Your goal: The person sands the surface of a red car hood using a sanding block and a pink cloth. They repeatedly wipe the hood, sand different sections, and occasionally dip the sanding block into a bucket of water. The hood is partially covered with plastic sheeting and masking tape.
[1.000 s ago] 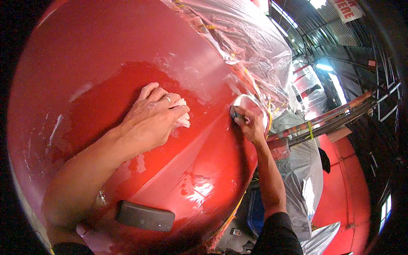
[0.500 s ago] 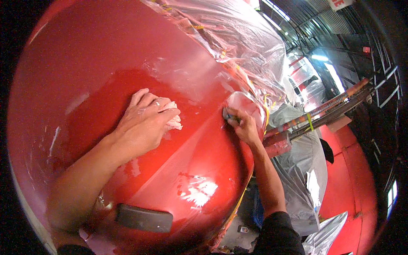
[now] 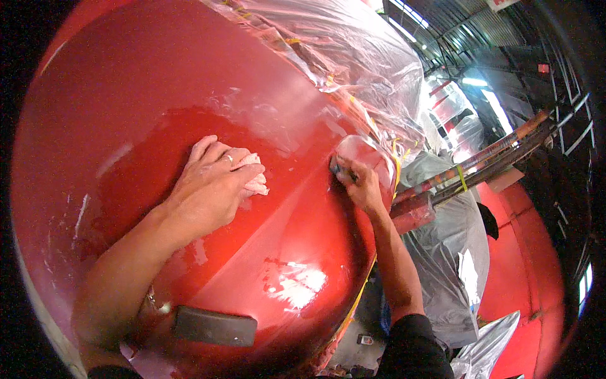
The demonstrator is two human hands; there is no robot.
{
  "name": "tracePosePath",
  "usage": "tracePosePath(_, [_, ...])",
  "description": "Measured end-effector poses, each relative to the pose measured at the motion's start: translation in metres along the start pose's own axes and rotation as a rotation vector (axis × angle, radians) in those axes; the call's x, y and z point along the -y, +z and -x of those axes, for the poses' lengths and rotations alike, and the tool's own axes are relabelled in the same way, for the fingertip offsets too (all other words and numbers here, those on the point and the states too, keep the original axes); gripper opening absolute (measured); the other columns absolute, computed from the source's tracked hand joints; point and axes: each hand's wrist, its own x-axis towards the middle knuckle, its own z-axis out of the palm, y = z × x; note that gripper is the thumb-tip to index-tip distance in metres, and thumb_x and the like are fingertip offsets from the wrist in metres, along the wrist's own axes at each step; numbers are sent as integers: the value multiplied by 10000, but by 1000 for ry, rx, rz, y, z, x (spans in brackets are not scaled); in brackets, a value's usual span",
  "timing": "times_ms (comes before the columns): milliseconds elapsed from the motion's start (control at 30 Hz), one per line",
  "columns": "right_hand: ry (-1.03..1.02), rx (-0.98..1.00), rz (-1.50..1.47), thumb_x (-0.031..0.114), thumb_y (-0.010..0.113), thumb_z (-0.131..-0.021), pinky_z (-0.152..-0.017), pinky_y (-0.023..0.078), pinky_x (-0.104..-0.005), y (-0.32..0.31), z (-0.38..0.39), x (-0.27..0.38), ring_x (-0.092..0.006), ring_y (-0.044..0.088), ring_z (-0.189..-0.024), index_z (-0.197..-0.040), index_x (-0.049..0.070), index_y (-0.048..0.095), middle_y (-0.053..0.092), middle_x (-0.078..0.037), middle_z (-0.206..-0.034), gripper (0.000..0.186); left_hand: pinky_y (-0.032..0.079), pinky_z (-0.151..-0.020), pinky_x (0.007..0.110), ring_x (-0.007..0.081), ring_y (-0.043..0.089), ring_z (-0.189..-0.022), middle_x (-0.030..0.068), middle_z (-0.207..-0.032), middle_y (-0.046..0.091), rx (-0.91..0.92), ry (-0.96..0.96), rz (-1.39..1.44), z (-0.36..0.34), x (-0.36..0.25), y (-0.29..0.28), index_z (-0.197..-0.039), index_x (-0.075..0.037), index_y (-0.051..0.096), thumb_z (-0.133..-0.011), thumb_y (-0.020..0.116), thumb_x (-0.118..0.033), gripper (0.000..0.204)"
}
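Observation:
A glossy red car body panel (image 3: 278, 234), wet in patches, curves beneath both of my hands. My left hand (image 3: 211, 180) is closed round a crumpled pinkish-white cloth (image 3: 255, 177) and rests on the wet darker-red area. At the panel's right edge, my right hand (image 3: 362, 183) pinches a small dark grey-blue piece (image 3: 341, 170), mostly covered by the fingers; its kind cannot be made out. That piece touches the panel beside a pale whitish rounded patch (image 3: 363, 150). Nearer to me, a dark rectangular block (image 3: 216, 326) lies flat on the red surface.
Clear plastic sheeting (image 3: 372, 57) with yellow tape covers the area beyond the panel's edge. Grey sheeting (image 3: 448, 252) hangs at the right, below long taped bars (image 3: 480, 161). Red panels (image 3: 524, 265) stand farther right. A small object (image 3: 365, 340) is on the floor.
My left hand with the cloth has shifted very slightly. My right hand stays at nearly the same spot on the edge, and the block has not moved.

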Motion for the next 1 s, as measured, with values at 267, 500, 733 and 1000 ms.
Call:
tracePosePath(267, [99,7,-111,52,712,-860,-954,533,-386,0,-10,-3,-297,702,-1066,-1226,71,706,728,-151,-1163,366,308,-1134,534,312,550,-1214,110,-1287,626,-6,-7,-22,1,0,1,-1266,-95,647,-863,686,-151,409])
tracePosePath(500, [105,15,-94,55,716,-850,-955,533,-392,-3,-15,0,-302,700,-1087,-1231,79,706,713,-167,-1192,381,303,-1134,542,310,548,-1222,101,-1288,627,5,-5,-2,-1,-1,2,-1252,-107,652,-876,677,-160,380])
tracePosePath(733, [47,-18,-41,97,709,-871,-939,536,-394,-2,-4,7,-330,710,-1045,-1213,90,717,729,-177,-1125,341,300,-1142,534,312,545,-1230,100,-1287,629,-6,-10,-32,2,2,4,-1253,-109,652,-879,685,-175,382])
tracePosePath(1000, [-11,-73,-98,115,690,-889,-870,549,-417,5,-2,7,-342,718,-981,-1200,109,717,737,-166,-1060,312,301,-1138,539,316,545,-1223,113,-1288,627,1,-9,-29,1,0,1,-1266,-109,649,-881,688,-176,393])
